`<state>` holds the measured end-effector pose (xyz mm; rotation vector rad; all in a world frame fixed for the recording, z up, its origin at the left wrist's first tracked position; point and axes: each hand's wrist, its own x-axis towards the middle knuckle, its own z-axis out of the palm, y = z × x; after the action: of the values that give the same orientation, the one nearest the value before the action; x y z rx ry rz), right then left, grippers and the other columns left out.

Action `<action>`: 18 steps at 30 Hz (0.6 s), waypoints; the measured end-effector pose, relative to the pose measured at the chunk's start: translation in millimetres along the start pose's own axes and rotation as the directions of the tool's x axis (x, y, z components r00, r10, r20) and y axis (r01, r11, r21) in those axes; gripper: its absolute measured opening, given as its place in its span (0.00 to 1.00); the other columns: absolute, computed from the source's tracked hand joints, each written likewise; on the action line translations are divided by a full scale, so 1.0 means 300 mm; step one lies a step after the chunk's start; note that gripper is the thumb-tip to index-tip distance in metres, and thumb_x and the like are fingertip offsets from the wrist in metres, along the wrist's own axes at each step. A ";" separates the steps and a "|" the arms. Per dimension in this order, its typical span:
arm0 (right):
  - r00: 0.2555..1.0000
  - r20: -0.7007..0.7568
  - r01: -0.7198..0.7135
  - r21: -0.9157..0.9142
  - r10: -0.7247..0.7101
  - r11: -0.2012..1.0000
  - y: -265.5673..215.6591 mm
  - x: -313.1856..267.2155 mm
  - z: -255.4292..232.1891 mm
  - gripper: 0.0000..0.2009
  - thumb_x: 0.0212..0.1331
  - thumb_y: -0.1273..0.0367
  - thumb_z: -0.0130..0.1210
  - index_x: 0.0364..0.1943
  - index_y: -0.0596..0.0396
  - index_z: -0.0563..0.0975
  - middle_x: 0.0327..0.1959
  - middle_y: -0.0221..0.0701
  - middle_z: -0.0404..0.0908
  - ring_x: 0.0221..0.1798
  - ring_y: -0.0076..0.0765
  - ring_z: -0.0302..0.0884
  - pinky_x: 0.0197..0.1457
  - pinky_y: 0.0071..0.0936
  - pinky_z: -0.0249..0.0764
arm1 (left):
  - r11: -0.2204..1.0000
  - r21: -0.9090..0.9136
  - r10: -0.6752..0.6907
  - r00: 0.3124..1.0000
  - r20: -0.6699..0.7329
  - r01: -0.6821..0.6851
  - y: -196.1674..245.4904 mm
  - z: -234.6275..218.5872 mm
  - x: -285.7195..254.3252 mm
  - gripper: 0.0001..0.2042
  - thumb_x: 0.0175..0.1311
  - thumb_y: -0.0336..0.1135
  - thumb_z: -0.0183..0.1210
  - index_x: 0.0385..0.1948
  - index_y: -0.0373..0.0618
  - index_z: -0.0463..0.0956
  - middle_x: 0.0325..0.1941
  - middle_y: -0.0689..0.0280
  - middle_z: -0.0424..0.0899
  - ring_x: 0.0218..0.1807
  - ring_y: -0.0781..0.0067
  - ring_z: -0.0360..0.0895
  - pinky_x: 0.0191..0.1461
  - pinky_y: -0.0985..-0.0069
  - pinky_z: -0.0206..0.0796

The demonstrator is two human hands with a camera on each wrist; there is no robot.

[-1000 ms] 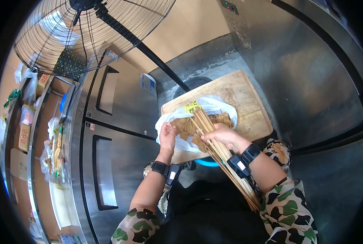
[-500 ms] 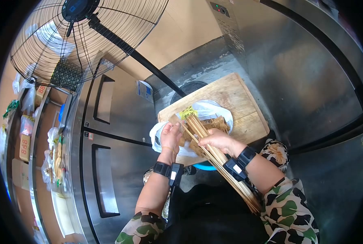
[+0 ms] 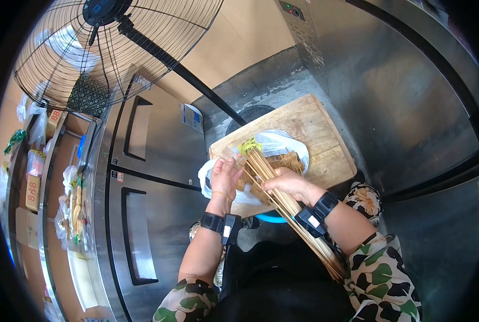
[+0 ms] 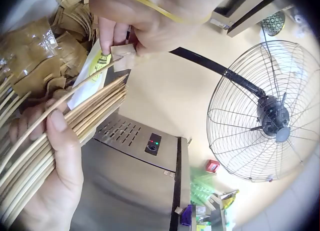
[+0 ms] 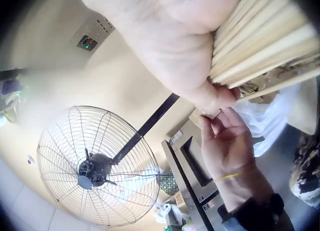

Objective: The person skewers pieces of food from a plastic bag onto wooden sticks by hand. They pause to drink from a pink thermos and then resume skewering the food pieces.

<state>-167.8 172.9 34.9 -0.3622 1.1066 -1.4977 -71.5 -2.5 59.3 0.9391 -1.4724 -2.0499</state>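
Observation:
My right hand [image 3: 290, 185] grips a thick bundle of bamboo skewers [image 3: 319, 248], which slants from the bag down toward my lap. One skewer stands a little apart from the rest, its tip toward my left hand [image 3: 224, 180]. Between left thumb and fingers I pinch a small, flat beige piece [image 4: 123, 57]; the lone skewer's tip overlaps it in the left wrist view. Below both hands, a white plastic bag [image 3: 282, 140] lies spread open, holding many flat brown pieces [image 3: 290, 161] like thin tofu slices, partly hidden by the skewers and my hands.
The bag lies on a wooden cutting board [image 3: 325, 139], with a blue basin [image 3: 271, 218] showing under its near edge. A standing fan [image 3: 101, 12] leans into view at upper left. Steel cabinet doors [image 3: 167, 231] flank the left, and another steel appliance [image 3: 390, 96] the right.
My left hand has moved from the bag's left side up beside the skewer tips, with a flat piece pinched in it. The right hand keeps its grip on the skewers. The head view has shifted slightly.

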 end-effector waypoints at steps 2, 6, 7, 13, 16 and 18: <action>1.000 0.009 0.001 0.010 -0.001 1.000 0.013 0.016 -0.004 0.06 0.42 0.75 0.57 0.27 0.61 0.76 0.21 0.33 0.78 0.22 0.26 0.75 0.24 0.23 0.70 | 1.000 0.024 -0.004 1.000 0.013 0.003 0.012 0.005 -0.011 0.04 0.65 0.30 0.50 0.39 0.47 0.69 0.44 0.64 0.80 0.42 0.74 0.78 0.43 0.79 0.73; 0.999 0.039 -0.010 0.017 0.010 1.000 0.023 0.029 -0.011 0.05 0.46 0.75 0.57 0.28 0.60 0.76 0.21 0.32 0.78 0.22 0.26 0.76 0.26 0.22 0.71 | 0.995 0.102 0.003 0.999 0.037 -0.007 0.010 0.000 -0.022 0.04 0.63 0.31 0.54 0.35 0.49 0.67 0.44 0.63 0.81 0.44 0.73 0.78 0.44 0.76 0.71; 0.998 0.054 -0.019 0.005 0.019 1.000 0.021 0.029 -0.013 0.05 0.48 0.75 0.57 0.30 0.59 0.75 0.21 0.32 0.78 0.23 0.25 0.76 0.27 0.22 0.72 | 0.991 0.130 0.005 0.999 0.041 -0.010 0.010 0.003 -0.030 0.04 0.63 0.30 0.54 0.34 0.50 0.67 0.42 0.64 0.81 0.44 0.73 0.78 0.44 0.76 0.71; 0.999 0.043 -0.001 0.011 0.000 1.000 0.028 0.029 -0.012 0.04 0.48 0.75 0.57 0.29 0.59 0.75 0.20 0.32 0.77 0.22 0.25 0.75 0.25 0.22 0.72 | 0.986 0.163 0.020 1.000 0.024 -0.023 -0.019 0.024 -0.071 0.05 0.62 0.29 0.55 0.31 0.50 0.66 0.36 0.67 0.81 0.43 0.75 0.78 0.41 0.77 0.73; 1.000 0.015 0.000 0.045 0.000 0.999 0.017 0.015 0.004 0.04 0.41 0.76 0.56 0.25 0.60 0.75 0.18 0.32 0.76 0.20 0.26 0.74 0.23 0.22 0.68 | 0.987 0.149 0.064 0.998 -0.026 -0.060 -0.034 0.021 -0.063 0.05 0.62 0.29 0.55 0.31 0.49 0.66 0.34 0.68 0.79 0.39 0.78 0.77 0.37 0.77 0.74; 1.000 0.026 0.002 0.039 -0.003 0.999 0.008 0.005 0.006 0.05 0.40 0.76 0.56 0.25 0.59 0.75 0.18 0.32 0.76 0.20 0.26 0.73 0.22 0.22 0.68 | 0.986 0.136 0.101 0.993 -0.063 -0.092 -0.044 0.019 -0.046 0.06 0.62 0.29 0.55 0.31 0.49 0.66 0.34 0.69 0.78 0.37 0.79 0.76 0.35 0.78 0.74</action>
<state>-165.5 171.1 33.5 -0.3550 1.0558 -1.5104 -66.0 15.1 51.7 0.9612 -1.6011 -1.8503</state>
